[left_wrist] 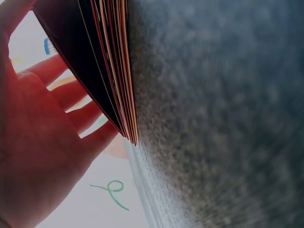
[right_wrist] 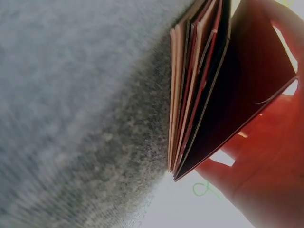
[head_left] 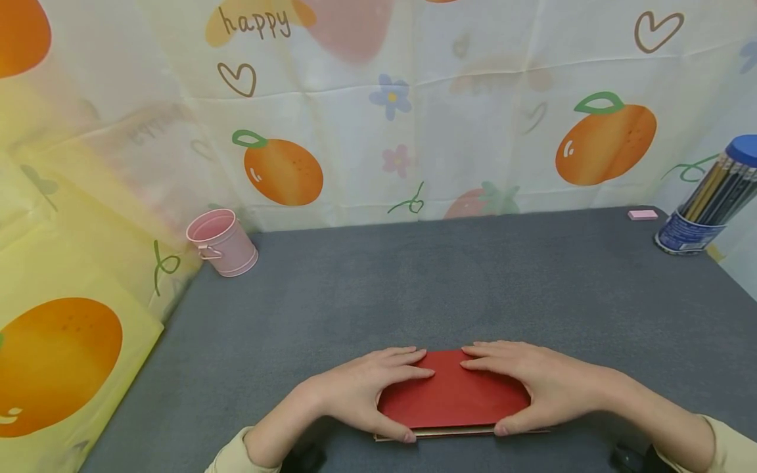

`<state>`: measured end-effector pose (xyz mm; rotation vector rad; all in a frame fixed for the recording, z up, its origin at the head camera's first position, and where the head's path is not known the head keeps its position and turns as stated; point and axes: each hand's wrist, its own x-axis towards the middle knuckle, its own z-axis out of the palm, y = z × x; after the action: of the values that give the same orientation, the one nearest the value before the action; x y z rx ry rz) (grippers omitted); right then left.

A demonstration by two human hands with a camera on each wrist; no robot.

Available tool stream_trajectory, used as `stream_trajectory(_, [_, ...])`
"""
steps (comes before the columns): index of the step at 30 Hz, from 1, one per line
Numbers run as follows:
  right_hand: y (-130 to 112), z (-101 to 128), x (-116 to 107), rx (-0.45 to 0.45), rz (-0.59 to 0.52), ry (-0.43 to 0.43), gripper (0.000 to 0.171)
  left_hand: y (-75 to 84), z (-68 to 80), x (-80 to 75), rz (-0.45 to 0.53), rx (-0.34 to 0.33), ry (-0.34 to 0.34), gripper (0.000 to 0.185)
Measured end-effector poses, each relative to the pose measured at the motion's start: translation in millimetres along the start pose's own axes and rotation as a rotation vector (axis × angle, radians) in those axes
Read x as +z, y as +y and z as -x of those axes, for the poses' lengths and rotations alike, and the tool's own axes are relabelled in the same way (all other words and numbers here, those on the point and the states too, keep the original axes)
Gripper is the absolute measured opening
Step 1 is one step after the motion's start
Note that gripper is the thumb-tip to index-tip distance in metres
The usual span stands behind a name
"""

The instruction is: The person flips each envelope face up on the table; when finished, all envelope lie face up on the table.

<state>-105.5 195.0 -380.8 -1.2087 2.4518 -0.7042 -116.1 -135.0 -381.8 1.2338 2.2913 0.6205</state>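
A stack of red paper sheets (head_left: 452,394) lies flat on the grey worktop (head_left: 473,282), at its near edge, between the two hands. The wrist views show many thin sheets, red and paler, with their edges slightly fanned rather than flush, and the top sheets lifting a little off the rest.

The left hand (head_left: 355,391) covers the stack's left end: fingers laid straight across the top, thumb hooked at the near edge, so the grip is a light pinch on the stack, not a fist. The right hand (head_left: 532,387) mirrors it on the right end, fingers flat on the top sheet and thumb tucked against the near edge.

To square the stack well, I judge that both hands should press evenly inward from the ends while the thumbs nudge the near edge, keeping the fingers flat so the top sheet does not buckle. Pressure should stay light; squeezing hard would likely bow the paper and splay the sheets further. Tapping the long edge against the worktop would help the loose sheets settle.

Far from the stack, a pink bucket (head_left: 221,242) stands beyond it to the left, and a tub of pencils (head_left: 710,197) and a pink eraser (head_left: 642,214) sit beyond it to the right.
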Motion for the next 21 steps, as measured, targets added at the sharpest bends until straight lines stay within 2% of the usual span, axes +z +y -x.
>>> stream_trajectory(8, [3, -4, -9, -0.029, -0.087, 0.019, 0.055, -1.4, -1.1, -8.0, 0.097, 0.039, 0.052, 0.06])
stream_trajectory(12, [5, -7, -14, -0.06, -0.125, 0.06, 0.047, -4.8, -3.7, -11.6, 0.123, 0.073, 0.088, 0.055])
stream_trajectory(17, [7, -10, -20, -0.087, -0.151, 0.149, 0.034, -11.4, -7.8, -12.8, 0.174, 0.122, 0.167, 0.046])
stream_trajectory(21, [8, -12, -23, -0.072, -0.175, 0.202, 0.025, -14.6, -9.5, -14.0, 0.257, 0.162, 0.254, 0.037])
